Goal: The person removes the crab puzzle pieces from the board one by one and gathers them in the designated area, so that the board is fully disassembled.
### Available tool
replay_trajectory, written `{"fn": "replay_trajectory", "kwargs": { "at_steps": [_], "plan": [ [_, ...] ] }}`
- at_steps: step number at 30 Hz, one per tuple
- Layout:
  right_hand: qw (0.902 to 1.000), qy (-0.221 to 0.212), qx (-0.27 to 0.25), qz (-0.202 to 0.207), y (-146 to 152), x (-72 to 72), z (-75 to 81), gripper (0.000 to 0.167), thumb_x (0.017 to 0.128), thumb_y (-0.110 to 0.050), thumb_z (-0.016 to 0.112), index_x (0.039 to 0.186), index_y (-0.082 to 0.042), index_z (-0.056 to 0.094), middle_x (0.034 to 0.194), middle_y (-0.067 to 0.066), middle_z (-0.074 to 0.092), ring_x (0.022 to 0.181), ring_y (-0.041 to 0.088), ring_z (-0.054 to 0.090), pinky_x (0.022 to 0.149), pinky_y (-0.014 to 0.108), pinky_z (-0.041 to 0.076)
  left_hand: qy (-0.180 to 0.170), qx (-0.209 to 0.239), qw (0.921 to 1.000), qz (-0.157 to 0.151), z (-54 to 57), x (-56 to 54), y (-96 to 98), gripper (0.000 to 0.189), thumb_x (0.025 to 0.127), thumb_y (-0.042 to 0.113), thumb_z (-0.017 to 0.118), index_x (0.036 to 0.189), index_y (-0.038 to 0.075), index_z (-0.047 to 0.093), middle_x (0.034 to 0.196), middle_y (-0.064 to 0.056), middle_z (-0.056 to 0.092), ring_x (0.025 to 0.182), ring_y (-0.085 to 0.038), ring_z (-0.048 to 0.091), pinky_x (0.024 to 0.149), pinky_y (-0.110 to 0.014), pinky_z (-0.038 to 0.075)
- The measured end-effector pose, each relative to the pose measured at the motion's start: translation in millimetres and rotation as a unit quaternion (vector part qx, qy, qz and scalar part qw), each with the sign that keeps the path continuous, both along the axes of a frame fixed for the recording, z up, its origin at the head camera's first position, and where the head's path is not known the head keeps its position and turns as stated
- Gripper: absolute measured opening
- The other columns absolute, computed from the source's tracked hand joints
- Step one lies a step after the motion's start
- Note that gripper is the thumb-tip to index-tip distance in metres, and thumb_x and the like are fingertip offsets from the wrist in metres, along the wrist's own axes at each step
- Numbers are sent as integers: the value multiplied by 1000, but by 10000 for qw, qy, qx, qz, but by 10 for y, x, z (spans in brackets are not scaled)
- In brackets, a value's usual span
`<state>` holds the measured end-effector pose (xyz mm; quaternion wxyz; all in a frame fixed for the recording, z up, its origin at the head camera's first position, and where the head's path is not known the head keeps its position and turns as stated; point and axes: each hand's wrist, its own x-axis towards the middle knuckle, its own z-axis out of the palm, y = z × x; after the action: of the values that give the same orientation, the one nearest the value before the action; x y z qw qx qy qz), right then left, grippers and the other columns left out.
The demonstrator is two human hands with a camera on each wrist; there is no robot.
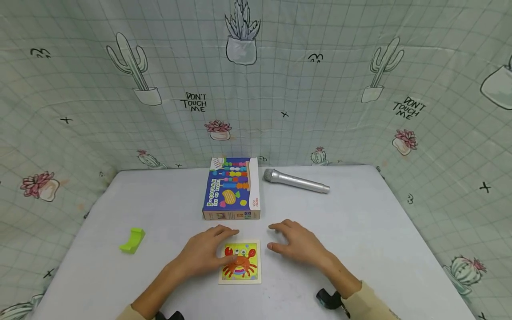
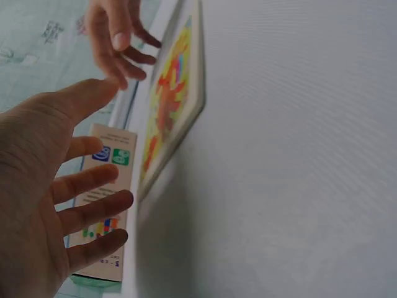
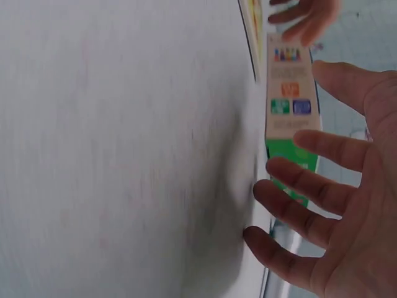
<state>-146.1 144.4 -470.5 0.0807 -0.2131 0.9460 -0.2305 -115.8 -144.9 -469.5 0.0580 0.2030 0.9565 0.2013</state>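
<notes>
A square crab puzzle (image 1: 251, 272) in a pale frame lies flat on the white table, near the person's side. At its left edge hovers the left hand (image 1: 203, 252), fingers spread and slightly bent, its thumb overlapping the crab picture in the head view. The right hand (image 1: 298, 243) is off to the right of the puzzle, fingers parted and nothing in them. In the left wrist view the puzzle (image 2: 169, 105) appears edge-on beyond the left thumb. The right wrist view shows the right palm and loosely extended fingers (image 3: 298, 248) with no object against them.
Behind the hands lies a blue game box (image 1: 230, 189) with colourful pieces printed on it. A silver microphone (image 1: 297, 181) rests right of the box. A lime-green curved block (image 1: 133, 240) is at the left. Patterned cloth (image 1: 280, 89) hangs behind the white table (image 1: 384, 249).
</notes>
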Motion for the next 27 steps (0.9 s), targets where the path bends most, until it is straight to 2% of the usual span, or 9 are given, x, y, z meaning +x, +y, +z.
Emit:
{"fn": "replay_trajectory", "kwargs": {
  "at_steps": [5, 9, 12, 18, 27],
  "plan": [
    [9976, -306, -273, 561, -114, 51, -25, 52, 89, -48, 72, 130, -16, 67, 109, -3, 65, 98, 15, 59, 80, 38, 50, -158, 8, 9991, -398, -100, 20, -15, 69, 79, 65, 73, 136, 26, 64, 133, 3, 61, 124, -23, 55, 98, -53, 50],
    [9947, -464, -343, 847, -176, 61, -39, 53, 89, -48, 73, 130, -16, 67, 109, -4, 64, 98, 14, 56, 80, 36, 48, -16, -90, 9981, -606, -160, 25, -11, 70, 79, 66, 72, 135, 26, 64, 132, 4, 60, 124, -22, 51, 102, -52, 44],
    [9930, -618, -379, 938, -221, 72, -47, 54, 87, -48, 75, 129, -16, 67, 111, -3, 62, 101, 15, 53, 82, 37, 46, 119, -229, 9976, -649, -199, 23, -2, 72, 78, 69, 70, 136, 27, 63, 133, 4, 58, 124, -22, 48, 103, -51, 42],
    [9941, -653, -193, 840, -321, 110, -57, 52, 83, -49, 78, 124, -18, 70, 115, -3, 59, 107, 18, 51, 87, 42, 47, 302, -312, 9968, -678, -237, 22, -3, 70, 79, 70, 70, 135, 29, 64, 132, 5, 57, 122, -21, 46, 101, -50, 41],
    [9974, -330, 46, 633, -404, 166, -109, 43, 82, -42, 80, 114, -15, 69, 111, -3, 57, 105, 20, 51, 83, 46, 47, 90, -271, 9974, -666, -253, -10, 1, 70, 77, 73, 69, 134, 31, 65, 132, 5, 56, 122, -20, 46, 102, -50, 41]
  ]
}}
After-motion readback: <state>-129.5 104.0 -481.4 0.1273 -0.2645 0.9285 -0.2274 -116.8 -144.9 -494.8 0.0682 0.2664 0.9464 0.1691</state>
